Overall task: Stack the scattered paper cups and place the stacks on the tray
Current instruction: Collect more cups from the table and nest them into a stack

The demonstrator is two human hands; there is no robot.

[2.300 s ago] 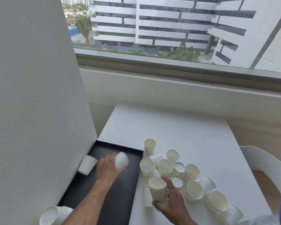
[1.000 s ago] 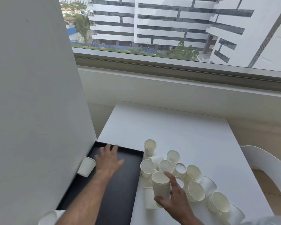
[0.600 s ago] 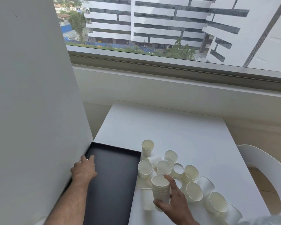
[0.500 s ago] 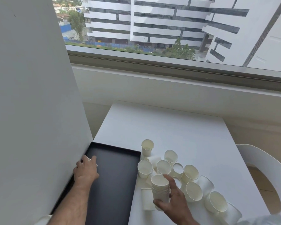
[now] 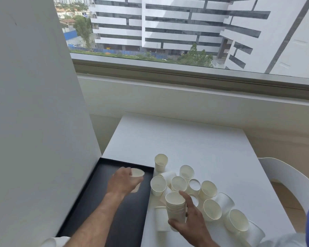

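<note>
My right hand (image 5: 191,227) gripped the stack (image 5: 175,209) on the tabletop (image 5: 185,139), right of the tray (image 5: 103,202). Beyond, over the tray, my left hand (image 5: 123,184) held one cup (image 5: 136,177). Next, I judged, nest it squarely into the stack.

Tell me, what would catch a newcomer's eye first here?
Probably the cluster of white paper cups scattered on the white table, some upright, some tipped over. The right hand grips a stack of cups at the table's near edge. The left hand holds a single cup above the black tray.
</note>
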